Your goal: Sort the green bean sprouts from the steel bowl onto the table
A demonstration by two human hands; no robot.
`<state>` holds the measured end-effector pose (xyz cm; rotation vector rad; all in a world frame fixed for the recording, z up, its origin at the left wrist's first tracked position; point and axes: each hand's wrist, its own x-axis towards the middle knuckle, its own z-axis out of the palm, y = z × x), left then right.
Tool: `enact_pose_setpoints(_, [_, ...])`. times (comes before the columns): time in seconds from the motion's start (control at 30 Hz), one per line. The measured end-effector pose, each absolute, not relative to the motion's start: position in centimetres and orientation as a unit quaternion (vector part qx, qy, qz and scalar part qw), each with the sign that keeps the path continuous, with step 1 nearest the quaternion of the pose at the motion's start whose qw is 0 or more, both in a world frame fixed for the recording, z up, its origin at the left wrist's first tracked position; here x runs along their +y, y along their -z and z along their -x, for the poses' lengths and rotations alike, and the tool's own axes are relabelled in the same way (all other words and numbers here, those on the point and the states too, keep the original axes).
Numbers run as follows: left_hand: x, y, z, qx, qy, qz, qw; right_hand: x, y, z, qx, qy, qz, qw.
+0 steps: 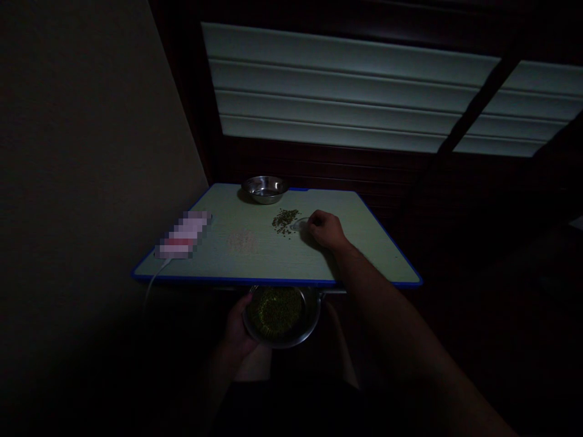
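Note:
My left hand point(239, 328) grips the left rim of a metal bowl point(311, 325), held below the table's front edge. Small green grains, perhaps mung beans point(277, 312), fill much of it. Over the tabletop, my right hand point(324, 228) is closed on a pale, see-through spoon-like thing point(299, 224); its exact kind is hard to make out in the dim light. Its left end touches the edge of a loose pile of dark green grains point(285, 221), spread on the table just left of my right hand.
A pale table point(291, 264) with a blue edge stands before me. At its back sits a shiny metal bowl point(265, 190). A blurred-out pink and white object point(183, 235) with a white cable point(152, 280) lies left. Pinkish specks point(242, 241) mark the tabletop's middle. Slatted panels rise behind.

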<state>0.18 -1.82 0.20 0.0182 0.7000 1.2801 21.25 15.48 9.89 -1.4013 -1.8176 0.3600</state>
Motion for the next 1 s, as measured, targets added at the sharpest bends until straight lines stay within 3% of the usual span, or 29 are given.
enact_pose_setpoints(1.0, [-2.0, -0.8, -0.5, 0.339, -0.590, -0.008, 0.732, 15.4, -9.9, -21.4, -0.701, -0.162, 0.557, 0.416])
